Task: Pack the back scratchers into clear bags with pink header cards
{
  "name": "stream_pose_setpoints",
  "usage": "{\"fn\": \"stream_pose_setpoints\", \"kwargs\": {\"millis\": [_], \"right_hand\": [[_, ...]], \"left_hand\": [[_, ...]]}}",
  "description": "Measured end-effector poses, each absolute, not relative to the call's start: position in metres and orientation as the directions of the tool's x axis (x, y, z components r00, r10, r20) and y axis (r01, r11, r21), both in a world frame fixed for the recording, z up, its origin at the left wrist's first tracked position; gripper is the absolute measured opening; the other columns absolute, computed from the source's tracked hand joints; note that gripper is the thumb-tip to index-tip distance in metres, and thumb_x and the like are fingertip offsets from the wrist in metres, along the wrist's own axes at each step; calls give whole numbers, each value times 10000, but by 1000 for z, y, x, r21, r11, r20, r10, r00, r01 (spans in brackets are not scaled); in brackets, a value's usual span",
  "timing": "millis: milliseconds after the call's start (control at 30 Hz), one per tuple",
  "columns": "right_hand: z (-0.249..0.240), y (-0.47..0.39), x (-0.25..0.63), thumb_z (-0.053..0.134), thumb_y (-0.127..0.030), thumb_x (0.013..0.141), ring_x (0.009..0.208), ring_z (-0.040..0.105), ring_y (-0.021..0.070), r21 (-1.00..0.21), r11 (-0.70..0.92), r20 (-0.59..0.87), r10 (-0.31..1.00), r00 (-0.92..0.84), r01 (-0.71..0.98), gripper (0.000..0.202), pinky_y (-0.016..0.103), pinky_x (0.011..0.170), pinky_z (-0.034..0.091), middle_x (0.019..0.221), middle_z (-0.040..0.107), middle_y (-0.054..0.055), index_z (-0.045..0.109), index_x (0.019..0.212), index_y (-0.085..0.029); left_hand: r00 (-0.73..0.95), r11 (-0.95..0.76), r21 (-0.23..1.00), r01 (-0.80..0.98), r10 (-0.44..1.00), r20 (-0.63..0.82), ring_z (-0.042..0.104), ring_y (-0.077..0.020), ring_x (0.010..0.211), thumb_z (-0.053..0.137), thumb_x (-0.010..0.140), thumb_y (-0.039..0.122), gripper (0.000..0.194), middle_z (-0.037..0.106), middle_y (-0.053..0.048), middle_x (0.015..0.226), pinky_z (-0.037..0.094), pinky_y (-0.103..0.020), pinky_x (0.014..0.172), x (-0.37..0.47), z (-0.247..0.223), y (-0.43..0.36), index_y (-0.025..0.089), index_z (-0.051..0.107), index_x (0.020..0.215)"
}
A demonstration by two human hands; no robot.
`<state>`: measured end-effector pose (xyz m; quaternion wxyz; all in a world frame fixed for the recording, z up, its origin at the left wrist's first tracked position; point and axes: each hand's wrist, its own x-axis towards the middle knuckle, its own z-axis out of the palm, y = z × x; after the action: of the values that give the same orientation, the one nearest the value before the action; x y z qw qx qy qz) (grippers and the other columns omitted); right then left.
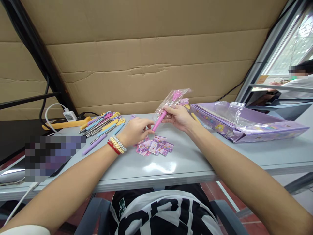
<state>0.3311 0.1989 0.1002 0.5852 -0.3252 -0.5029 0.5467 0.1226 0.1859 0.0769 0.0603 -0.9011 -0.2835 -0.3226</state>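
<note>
A pink back scratcher is held at a slant over the desk, its head up inside a clear plastic bag. My right hand is closed round its middle and the bag's mouth. At the handle's lower end, the thumb and fingers of my left hand pinch it. Below the hands lies a loose pile of small purple and pink printed cards. Left of my left hand rest several telescopic back scratchers with coloured handles and metal rods.
An open purple box with clear plastic bags on it stands on the right of the grey desk. At left are a phone-like blurred object, a yellow bar and a white charger. Cardboard walls the back. Another person sits far right.
</note>
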Motion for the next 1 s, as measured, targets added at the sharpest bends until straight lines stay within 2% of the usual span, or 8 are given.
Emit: {"fn": "stream_pose_setpoints", "kwargs": {"millis": [100,233,333,433,500,733,867,1000], "right_hand": [[100,197,328,730,-224,764,505,625,130,-933,190,243,959,-144,-307,216,272,499,586,572,641,22,564,656,-140],[99,197,328,742,-248,751,544,661,154,-938,176,237,954,-184,-298,201,267,496,588,630,680,54,600,677,-126],[96,198,328,770,-264,712,567,675,168,-939,175,239,952,-193,-297,207,272,500,590,655,695,61,622,681,-123],[89,197,323,804,-300,656,587,682,178,-970,121,182,936,-300,-212,232,272,503,587,677,709,75,657,686,-122],[84,195,316,819,-324,614,595,683,181,-983,107,156,912,-379,-149,256,264,496,579,688,713,74,682,697,-124],[75,196,307,800,-367,603,590,651,146,-974,215,227,885,-407,-75,296,246,481,553,753,714,71,709,737,-120],[80,196,314,786,-318,630,611,646,142,-961,276,241,876,-417,25,282,243,496,547,778,712,67,722,822,-122],[88,189,315,767,-259,649,664,646,137,-929,371,330,849,-413,20,348,225,504,534,879,721,61,699,975,-157]], "left_hand": [[596,-819,24,574,437,674,619,-154,734,627,834,282,135,679,-17,769,444,-301,750,122,76,188,183,623,926],[550,-804,12,595,417,724,614,-157,718,665,809,283,170,666,-24,765,456,-303,744,122,75,190,163,620,920],[540,-802,19,597,419,730,615,-164,792,660,812,303,242,661,-53,905,475,-305,756,122,74,191,172,617,1010],[527,-808,15,590,399,750,600,-175,913,603,851,289,297,612,-80,1074,491,-316,798,123,73,192,197,593,1133],[497,-803,27,596,395,773,592,-176,949,582,861,264,292,593,-81,1096,497,-316,817,124,73,192,204,591,1147],[459,-862,115,495,371,807,619,-115,774,628,804,128,282,630,-37,942,527,-262,733,125,75,193,161,595,1082],[485,-900,97,424,316,815,632,-113,770,642,776,78,330,635,-16,883,534,-261,726,125,76,192,169,596,1089],[463,-900,40,434,261,847,608,-115,750,628,785,71,312,613,0,819,530,-266,708,126,77,189,180,599,1076]]}}
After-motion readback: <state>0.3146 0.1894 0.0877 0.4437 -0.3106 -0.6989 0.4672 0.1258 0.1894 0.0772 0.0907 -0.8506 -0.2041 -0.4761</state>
